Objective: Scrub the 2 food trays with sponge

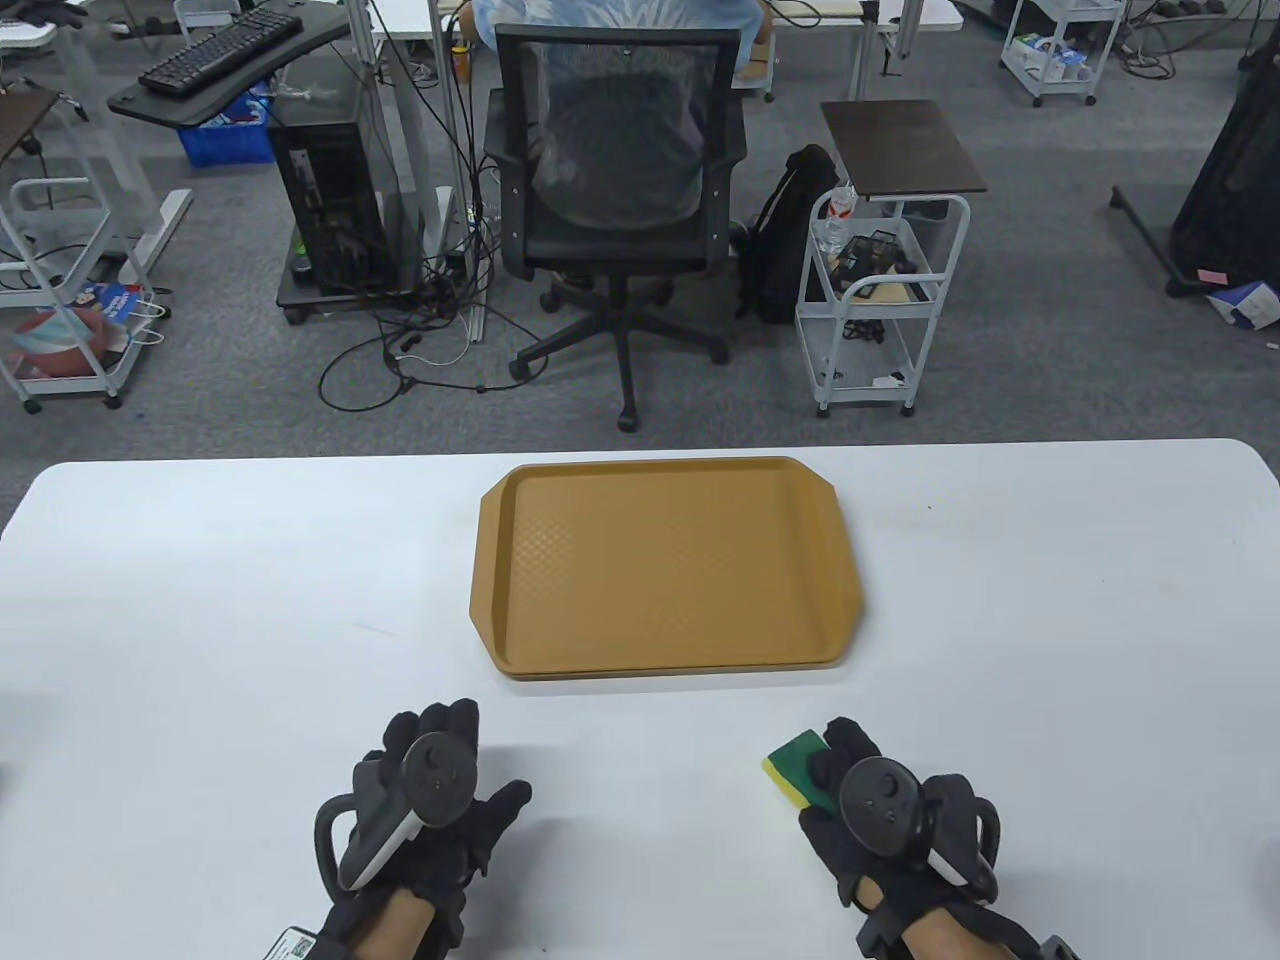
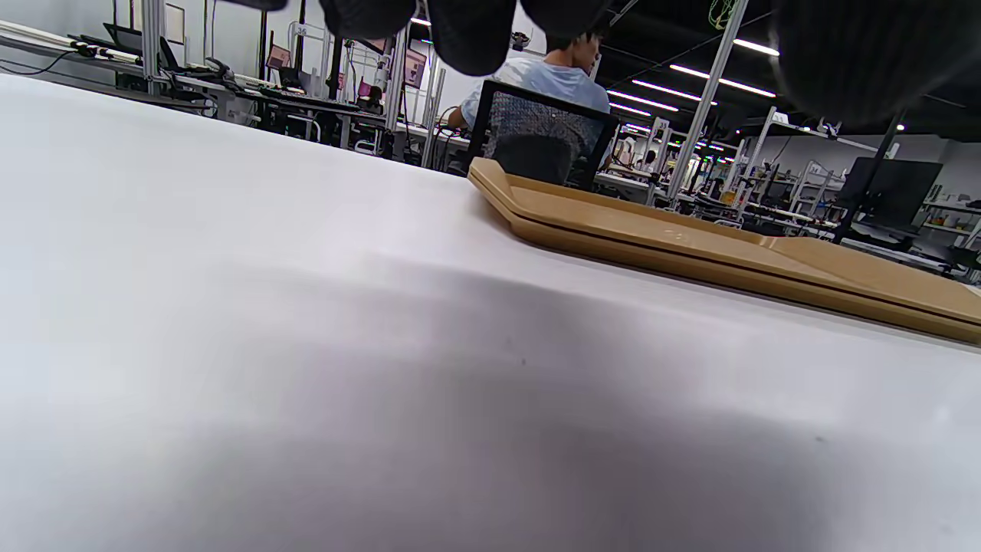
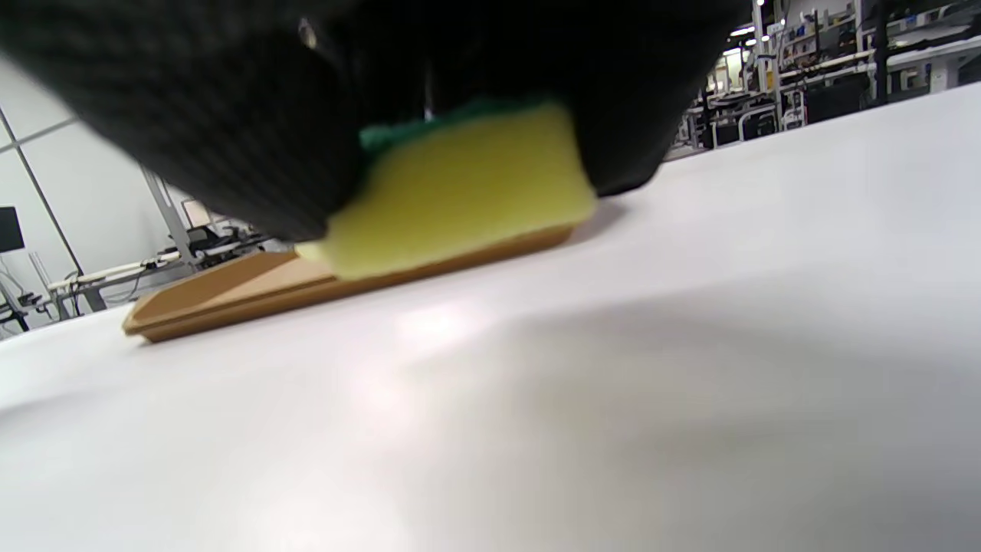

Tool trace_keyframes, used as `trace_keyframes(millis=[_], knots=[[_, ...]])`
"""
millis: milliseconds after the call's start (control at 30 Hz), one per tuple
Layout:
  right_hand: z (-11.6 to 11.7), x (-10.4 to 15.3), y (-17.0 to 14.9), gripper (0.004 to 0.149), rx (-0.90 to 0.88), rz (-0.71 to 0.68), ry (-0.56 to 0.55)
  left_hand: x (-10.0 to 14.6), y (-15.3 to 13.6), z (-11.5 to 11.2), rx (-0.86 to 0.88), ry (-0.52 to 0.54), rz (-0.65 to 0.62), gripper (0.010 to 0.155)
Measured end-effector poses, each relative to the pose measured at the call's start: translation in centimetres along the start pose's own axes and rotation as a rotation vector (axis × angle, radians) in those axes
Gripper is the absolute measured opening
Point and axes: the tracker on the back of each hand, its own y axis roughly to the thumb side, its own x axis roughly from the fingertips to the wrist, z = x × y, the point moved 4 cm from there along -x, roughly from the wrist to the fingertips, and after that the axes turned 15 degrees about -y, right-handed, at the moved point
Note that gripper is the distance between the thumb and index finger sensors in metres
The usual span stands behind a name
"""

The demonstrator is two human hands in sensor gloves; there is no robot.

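Two tan food trays [image 1: 665, 567] lie stacked in the middle of the white table, one inside the other; the left wrist view shows both rims [image 2: 690, 245]. My right hand [image 1: 850, 775] grips a yellow sponge with a green scrub side [image 1: 795, 765] near the table's front edge, right of centre and clear of the trays. In the right wrist view the sponge [image 3: 460, 192] sits between my gloved fingers [image 3: 191, 115] just above the table. My left hand [image 1: 440, 770] rests near the front edge, left of centre, fingers relaxed and holding nothing.
The white table [image 1: 200, 600] spreads wide on both sides of the trays. Beyond its far edge stand a black office chair [image 1: 615, 200] and a small white cart [image 1: 880, 300]. A person sits behind the chair.
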Motion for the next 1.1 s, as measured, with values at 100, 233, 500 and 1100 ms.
trace_keyframes(millis=[100,233,500,1100], knots=[[1.3,0.0,-0.1,0.056,0.024,0.001,0.032,0.1,-0.2,0.1,-0.014,0.004,0.0,0.094],[3.0,0.1,-0.4,0.056,0.03,0.012,0.084,0.3,-0.4,0.2,-0.028,0.006,-0.007,0.094],[3.7,0.2,0.0,0.055,0.107,-0.017,0.12,0.2,-0.8,0.1,-0.046,-0.002,-0.006,0.093],[-3.4,0.9,-0.3,0.065,-0.034,-0.005,-0.138,0.2,-0.8,0.1,-0.045,0.004,-0.017,0.093]])
